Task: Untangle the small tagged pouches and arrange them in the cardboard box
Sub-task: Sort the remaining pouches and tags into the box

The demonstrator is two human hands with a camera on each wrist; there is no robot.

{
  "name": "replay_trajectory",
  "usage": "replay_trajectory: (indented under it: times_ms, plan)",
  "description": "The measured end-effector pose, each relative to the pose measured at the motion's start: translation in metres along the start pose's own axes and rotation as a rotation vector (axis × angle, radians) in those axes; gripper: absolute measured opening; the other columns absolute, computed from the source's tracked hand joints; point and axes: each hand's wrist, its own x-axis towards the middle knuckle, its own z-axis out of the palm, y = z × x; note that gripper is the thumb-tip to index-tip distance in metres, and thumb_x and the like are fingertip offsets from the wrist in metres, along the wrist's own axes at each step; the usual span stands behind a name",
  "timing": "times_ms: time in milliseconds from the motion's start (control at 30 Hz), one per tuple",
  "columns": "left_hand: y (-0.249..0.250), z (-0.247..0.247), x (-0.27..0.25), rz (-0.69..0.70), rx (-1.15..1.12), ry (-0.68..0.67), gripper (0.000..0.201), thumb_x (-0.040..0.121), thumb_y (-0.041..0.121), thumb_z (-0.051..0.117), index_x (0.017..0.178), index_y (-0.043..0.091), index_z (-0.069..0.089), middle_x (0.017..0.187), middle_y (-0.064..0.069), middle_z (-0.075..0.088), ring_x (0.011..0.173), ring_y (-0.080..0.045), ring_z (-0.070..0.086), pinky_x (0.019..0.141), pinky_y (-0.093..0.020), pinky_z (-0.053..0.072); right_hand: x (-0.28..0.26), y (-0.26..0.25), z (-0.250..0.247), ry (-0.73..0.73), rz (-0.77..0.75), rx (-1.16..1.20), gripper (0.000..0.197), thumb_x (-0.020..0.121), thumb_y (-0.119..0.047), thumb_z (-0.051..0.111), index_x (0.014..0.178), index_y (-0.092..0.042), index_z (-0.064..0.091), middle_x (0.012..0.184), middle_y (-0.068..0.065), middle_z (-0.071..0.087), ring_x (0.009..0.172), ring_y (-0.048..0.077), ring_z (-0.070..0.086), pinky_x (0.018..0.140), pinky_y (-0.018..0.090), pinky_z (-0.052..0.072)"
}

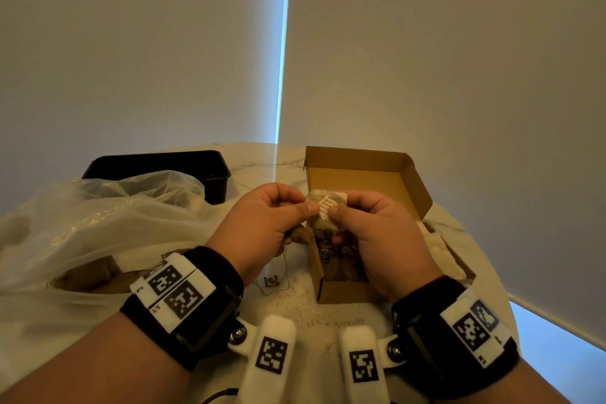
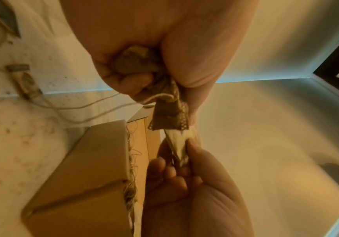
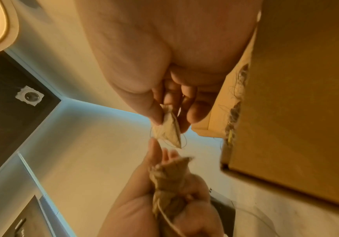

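Pinching a pale pouch [image 1: 328,203] with its printed tag above the open cardboard box [image 1: 357,174], our right hand [image 1: 377,233] meets our left hand [image 1: 265,223] over the marble table [image 1: 255,157]. From the left wrist, brown pouches [image 2: 136,62] sit clenched in our left palm. From the right wrist, pale walls surround us.

A round pale marble-patterned table [image 1: 262,157] is being used as the support. A cardboard box [image 1: 341,292] is being borne on it with its lid standing open. To the left of the box, a small tag on a thin string [image 1: 271,281] is lying beside it, and a clear plastic bag [image 1: 98,223] is spread further left. Behind the bag, far left of the box, a black tray [image 1: 157,162] is being carried. Dark crumbs [image 1: 314,315] are scattered just in front of the box.
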Motion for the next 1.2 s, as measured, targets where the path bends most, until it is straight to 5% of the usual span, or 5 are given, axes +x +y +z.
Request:
replay_trajectory:
  times_ms: [233,433,800,1067,1200]
  plan:
    - [-0.011,-0.008,0.004,-0.158,0.19,-0.066,0.049,0.078,0.031,0.082,0.121,0.024,0.058,0.072,-0.008,0.075,0.056,-0.012,0.064,0.049,-0.026,0.039,0.016,-0.012,-0.057,0.237,0.04,0.016,0.014,0.094,-0.007,0.061,0.096,-0.015,0.072,0.085,0.005,0.077,0.064,0.014,0.066,0.052,0.026,0.051]
    - [-0.019,-0.006,0.006,-0.161,0.416,-0.133,0.068,0.074,0.029,0.085,0.135,0.023,0.056,0.098,-0.003,0.074,0.079,-0.014,0.069,0.062,-0.025,0.049,0.04,-0.012,-0.111,0.222,0.112,-0.466,0.017,0.089,-0.003,0.065,0.099,-0.016,0.071,0.093,0.007,0.074,0.083,0.023,0.07,0.066,0.032,0.054]
    - [-0.019,-0.003,0.005,-0.175,0.421,-0.132,0.051,0.078,0.021,0.083,0.124,0.023,0.062,0.09,-0.008,0.076,0.053,-0.008,0.059,0.044,-0.017,0.039,0.054,0.003,-0.103,0.123,0.251,-0.954,0.016,0.084,-0.006,0.072,0.094,-0.019,0.067,0.096,0.003,0.066,0.091,0.02,0.065,0.078,0.032,0.056]
    - [-0.02,-0.004,0.006,-0.172,0.405,-0.141,0.052,0.077,0.021,0.083,0.124,0.023,0.061,0.09,-0.01,0.076,0.057,-0.011,0.061,0.044,-0.019,0.041,0.053,0.01,-0.105,0.131,0.321,-0.93,0.01,0.09,-0.008,0.062,0.096,-0.015,0.063,0.096,0.007,0.067,0.086,0.022,0.064,0.068,0.031,0.053]
    - [-0.017,-0.006,0.004,-0.16,0.356,-0.113,0.047,0.079,0.032,0.081,0.121,0.023,0.061,0.086,-0.009,0.075,0.054,-0.011,0.061,0.045,-0.021,0.041,0.047,-0.001,-0.103,0.322,0.071,-0.739,0.015,0.092,-0.014,0.061,0.107,-0.017,0.061,0.098,0.005,0.062,0.077,0.013,0.056,0.058,0.025,0.042]
